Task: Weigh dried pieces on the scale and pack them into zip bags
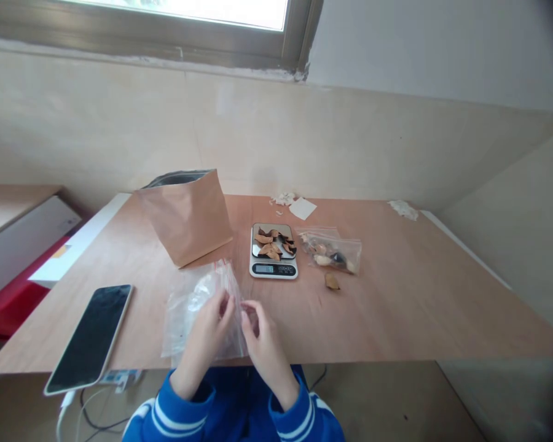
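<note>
Clear plastic zip bags [184, 313] lie in a pile at the table's front edge, their red-lined openings toward the far side. My left hand [214, 320] is closed, its thumb and fingers pinching the upper bag near its right side. Just to the right, my right hand [263, 334] is also closed in a pinch on the same bag's edge. Beyond my hands stands a white kitchen scale [254, 265] with a lit display, and brown dried slices [271, 248] rest on its plate. Right of it lie filled zip bags [336, 255] of mixed dried pieces.
An open brown paper pouch [188, 221] stands at the back left. A phone [90, 337] with a plugged-in cable overhangs the front left edge. One loose dried piece [332, 282] lies right of the scale. White paper [303, 208] and crumpled tissue [403, 210] are along the wall.
</note>
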Tool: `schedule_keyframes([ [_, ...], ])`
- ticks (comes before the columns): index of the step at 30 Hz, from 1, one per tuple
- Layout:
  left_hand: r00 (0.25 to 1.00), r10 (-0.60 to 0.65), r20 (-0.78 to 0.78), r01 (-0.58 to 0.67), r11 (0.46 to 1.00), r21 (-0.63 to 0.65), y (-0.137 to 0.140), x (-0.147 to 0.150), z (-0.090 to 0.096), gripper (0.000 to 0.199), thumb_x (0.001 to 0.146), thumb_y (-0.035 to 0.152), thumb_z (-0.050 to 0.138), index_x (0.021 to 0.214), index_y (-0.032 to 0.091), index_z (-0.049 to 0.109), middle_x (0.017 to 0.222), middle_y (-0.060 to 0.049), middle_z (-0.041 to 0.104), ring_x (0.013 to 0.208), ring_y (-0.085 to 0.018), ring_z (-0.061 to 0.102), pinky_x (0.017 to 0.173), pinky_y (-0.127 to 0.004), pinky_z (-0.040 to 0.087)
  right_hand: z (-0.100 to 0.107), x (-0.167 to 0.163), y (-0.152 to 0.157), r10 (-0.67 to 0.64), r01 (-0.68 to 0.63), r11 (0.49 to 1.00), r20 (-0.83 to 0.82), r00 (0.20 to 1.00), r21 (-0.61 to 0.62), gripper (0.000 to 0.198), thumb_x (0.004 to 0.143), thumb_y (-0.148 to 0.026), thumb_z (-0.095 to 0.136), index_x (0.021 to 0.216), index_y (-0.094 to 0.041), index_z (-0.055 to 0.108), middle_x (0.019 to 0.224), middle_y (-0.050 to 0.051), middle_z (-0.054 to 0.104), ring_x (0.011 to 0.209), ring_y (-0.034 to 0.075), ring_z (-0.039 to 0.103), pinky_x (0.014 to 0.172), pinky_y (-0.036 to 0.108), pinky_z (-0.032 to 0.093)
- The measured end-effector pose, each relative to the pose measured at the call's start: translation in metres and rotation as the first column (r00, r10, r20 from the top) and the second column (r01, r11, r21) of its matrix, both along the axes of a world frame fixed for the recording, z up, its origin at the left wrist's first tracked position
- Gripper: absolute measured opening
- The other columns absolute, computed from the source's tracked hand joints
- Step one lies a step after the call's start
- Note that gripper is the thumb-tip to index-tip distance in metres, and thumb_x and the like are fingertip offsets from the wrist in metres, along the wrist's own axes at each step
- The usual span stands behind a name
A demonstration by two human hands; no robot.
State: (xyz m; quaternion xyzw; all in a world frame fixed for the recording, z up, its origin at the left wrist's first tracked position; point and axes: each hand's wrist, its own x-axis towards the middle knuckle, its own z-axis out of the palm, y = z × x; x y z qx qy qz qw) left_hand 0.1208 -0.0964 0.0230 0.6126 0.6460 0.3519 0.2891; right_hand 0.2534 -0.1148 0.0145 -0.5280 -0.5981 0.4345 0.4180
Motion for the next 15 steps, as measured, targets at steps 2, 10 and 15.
schedule_keyframes([
  [2, 0.995, -0.032, 0.092, 0.026, 0.998, 0.061, -0.003, 0.008, 0.014, 0.031, 0.091, 0.042, 0.041, 0.066, 0.023, 0.042, 0.061, 0.002, 0.048, 0.059, -0.015, 0.047, 0.058, -0.027, 0.037, 0.001, -0.005, 0.006, 0.001, -0.003, 0.999, -0.047, 0.999, -0.036, 0.029, 0.095, -0.045, 0.048, 0.099, -0.020, 0.062, 0.085, 0.004, 0.069, 0.072, 0.018, 0.063, 0.067, 0.027, 0.050],
  [10, 0.923, 0.214, 0.321, -0.288, 0.935, 0.206, 0.019, 0.009, 0.046, 0.031, 0.092, 0.040, 0.042, 0.066, 0.023, 0.039, 0.059, 0.004, 0.044, 0.056, -0.013, 0.044, 0.055, -0.025, 0.036, 0.006, 0.038, 0.040, -0.128, 0.124, 0.991, -0.084, 0.988, -0.055, 0.043, 0.088, -0.059, 0.050, 0.070, -0.021, 0.055, 0.063, 0.000, 0.057, 0.060, 0.017, 0.055, 0.058, 0.027, 0.046],
  [15, 0.903, 0.155, 0.401, -0.247, 0.950, 0.189, 0.043, 0.011, 0.057, 0.034, 0.089, 0.039, 0.048, 0.063, 0.022, 0.037, 0.057, 0.005, 0.039, 0.055, -0.012, 0.040, 0.055, -0.024, 0.033, 0.040, 0.075, 0.074, 0.172, -0.186, 0.957, 0.077, 0.982, 0.224, 0.036, 0.098, -0.044, 0.040, 0.118, -0.023, 0.061, 0.120, 0.008, 0.063, 0.107, 0.020, 0.060, 0.094, 0.033, 0.049],
])
